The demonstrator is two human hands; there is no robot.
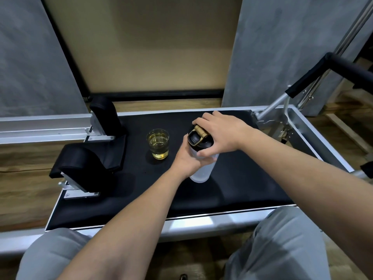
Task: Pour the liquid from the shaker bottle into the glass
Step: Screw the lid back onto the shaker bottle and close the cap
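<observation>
Shaker bottle point(201, 158), frosted and pale with a black lid point(198, 139) and a gold flip cap point(200, 131), stands upright on the black padded platform point(141, 188), just right of the glass point(158, 143) and not touching it. No liquid shows through its cloudy wall, while the glass holds yellowish liquid well up its sides, so the pour looks done and the bottle is likely being closed. That would explain the two-handed hold: the left hand point(186, 160) is wrapped around the body just under the lid, bracing it against twisting or tipping, and the right hand point(218, 132) is cupped over the top, fingers curled on the far rim and thumb at the near side, placed to turn the lid or press the cap. Keeping the glass apart leaves elbow room and spares it a knock. Black cushioned blocks point(84, 164) sit farther left, on the silver frame point(40, 128).
</observation>
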